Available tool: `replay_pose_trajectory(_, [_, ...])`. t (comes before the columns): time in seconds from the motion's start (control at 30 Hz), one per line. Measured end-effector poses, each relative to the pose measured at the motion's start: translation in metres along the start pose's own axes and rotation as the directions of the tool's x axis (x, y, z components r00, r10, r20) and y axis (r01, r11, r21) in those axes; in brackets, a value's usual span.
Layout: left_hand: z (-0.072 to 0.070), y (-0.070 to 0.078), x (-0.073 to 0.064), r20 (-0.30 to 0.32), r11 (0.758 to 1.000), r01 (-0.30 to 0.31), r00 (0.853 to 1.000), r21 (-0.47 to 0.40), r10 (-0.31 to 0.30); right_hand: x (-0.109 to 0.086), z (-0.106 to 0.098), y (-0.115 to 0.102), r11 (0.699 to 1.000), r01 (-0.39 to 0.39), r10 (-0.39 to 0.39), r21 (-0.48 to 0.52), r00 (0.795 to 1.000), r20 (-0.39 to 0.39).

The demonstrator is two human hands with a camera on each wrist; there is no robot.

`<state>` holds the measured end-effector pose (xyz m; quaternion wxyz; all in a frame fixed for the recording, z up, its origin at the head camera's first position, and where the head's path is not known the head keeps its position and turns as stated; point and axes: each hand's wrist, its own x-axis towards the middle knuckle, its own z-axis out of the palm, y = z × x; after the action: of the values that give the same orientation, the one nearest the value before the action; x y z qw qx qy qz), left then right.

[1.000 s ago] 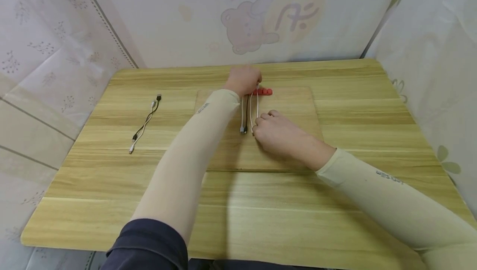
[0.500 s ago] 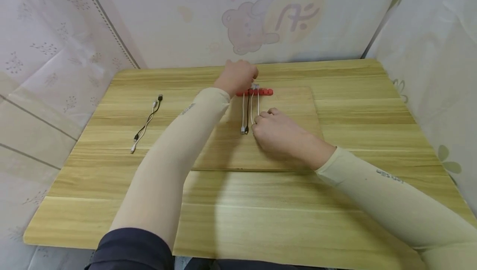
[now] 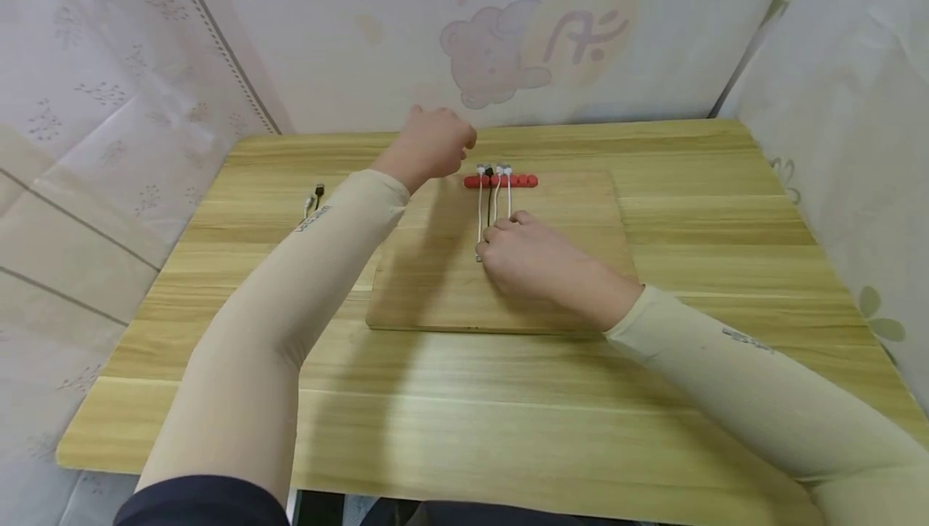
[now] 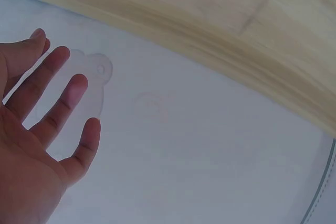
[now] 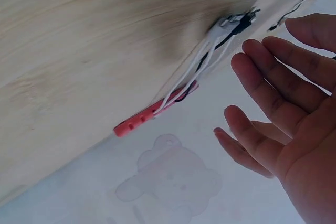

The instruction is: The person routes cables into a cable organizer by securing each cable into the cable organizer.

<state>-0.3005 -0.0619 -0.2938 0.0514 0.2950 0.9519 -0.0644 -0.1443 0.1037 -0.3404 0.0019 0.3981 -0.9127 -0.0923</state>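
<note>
A red cable holder (image 3: 524,181) lies at the back of a wooden board, with several short cables, white ones (image 3: 480,207) and a black cable (image 3: 489,173), seated side by side in its slots. Left of the holder, my left hand (image 3: 430,143) hovers with nothing in it; its fingers are loosely spread in the left wrist view. My right hand (image 3: 533,260) is over the cables' near ends and hides some of them. In the right wrist view its fingers are relaxed and apart from the bunched connectors (image 5: 226,24).
Two more cables, one black and one white (image 3: 310,202), lie on the table left of the board (image 3: 428,284), partly hidden by my left sleeve. A patterned cloth (image 3: 392,50) hangs behind the table's back edge (image 3: 617,124).
My left hand has left the cable holder and moved left, uncovering the cable tops. The right hand has shifted slightly left over the lower cable ends.
</note>
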Motion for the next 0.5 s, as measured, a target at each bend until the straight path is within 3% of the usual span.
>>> replay_pose_trajectory(0.27, [-0.016, -0.017, -0.027, 0.007, 1.0, 0.009, 1.0, 0.008, -0.009, 0.006, -0.006, -0.01, 1.0, 0.021, -0.021, -0.002, 1.0, 0.022])
replay_pose_trajectory(0.5, [-0.011, -0.055, -0.051, 0.059, 0.996, 0.081, 0.995, -0.045, -0.078, 0.013, -0.01, -0.021, 0.999, 0.038, -0.038, 0.003, 0.997, 0.06])
